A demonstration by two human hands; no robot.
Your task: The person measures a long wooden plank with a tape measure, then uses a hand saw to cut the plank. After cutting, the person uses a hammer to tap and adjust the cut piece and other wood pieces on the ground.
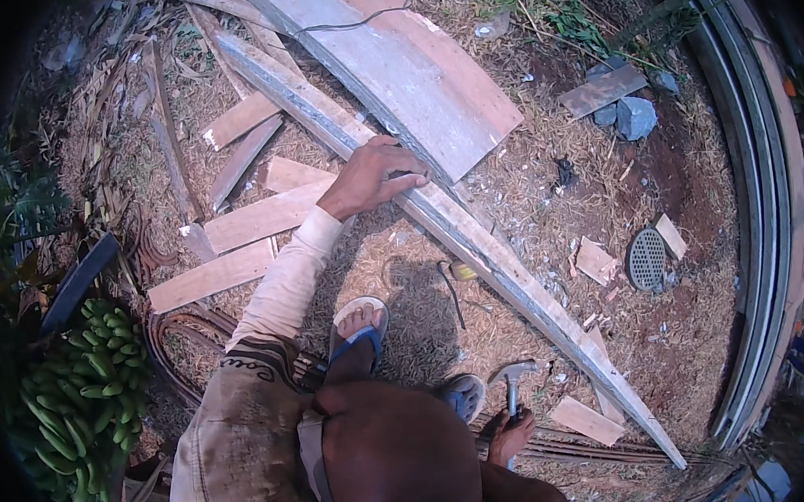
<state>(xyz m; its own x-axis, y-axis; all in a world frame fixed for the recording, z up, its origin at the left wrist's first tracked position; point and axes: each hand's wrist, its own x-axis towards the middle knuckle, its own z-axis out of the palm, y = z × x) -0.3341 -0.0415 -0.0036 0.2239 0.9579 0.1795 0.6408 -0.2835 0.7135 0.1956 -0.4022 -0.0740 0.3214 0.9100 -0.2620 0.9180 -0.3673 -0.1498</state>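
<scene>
A long, narrow wooden beam [533,290] with a grey side slants from the far left to the near right. Over its middle lies my left hand [379,175], thumb and fingers closed across the edges. My right hand [509,434], low in the view, grips the handle of a claw hammer [512,374] beside my sandalled foot [465,397]; the metal head points away from me. Under the beam's near side is a small yellow object [463,271], partly hidden, with a dark strip [453,296] beside it.
A wide panel [407,81] lies beyond the beam. Short board offcuts [215,275] and bent rods [177,330] are at left, near green bananas [83,399]. A blue-grey rock [637,117], a round perforated plate [646,258] and long curved planks [760,176] are at right.
</scene>
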